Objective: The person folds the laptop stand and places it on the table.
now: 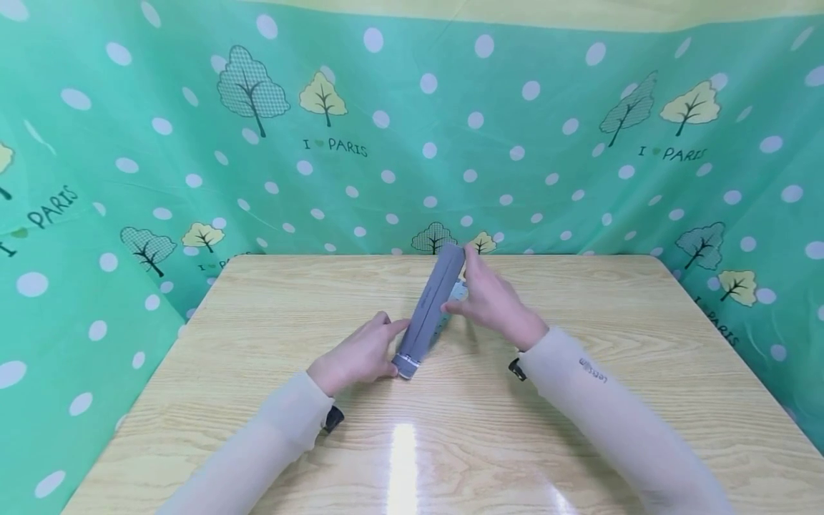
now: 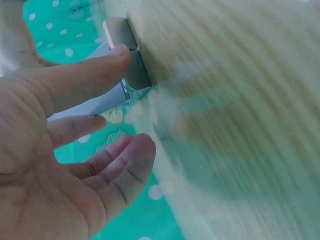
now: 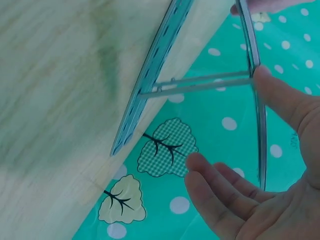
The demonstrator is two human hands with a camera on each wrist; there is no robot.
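— Cataloguing: one grey folding item [image 1: 425, 315], possibly a stand. Where?
— Desk [image 1: 270, 307], twelve-o'clock half, pointing toward one; left hand [image 1: 357, 356] pinching its seven-o'clock end, right hand [image 1: 497, 300] its one-o'clock end.
— Handling?
— Should be light, stiff; grip panel edges, spare slim links [image 3: 210, 86].

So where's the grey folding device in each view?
Head: grey folding device just below centre, slanting up to the right.
Left wrist: upper left, partly hidden.
Right wrist: upper middle to right, side-on, opened out.
Shared landmark: green dotted cloth.
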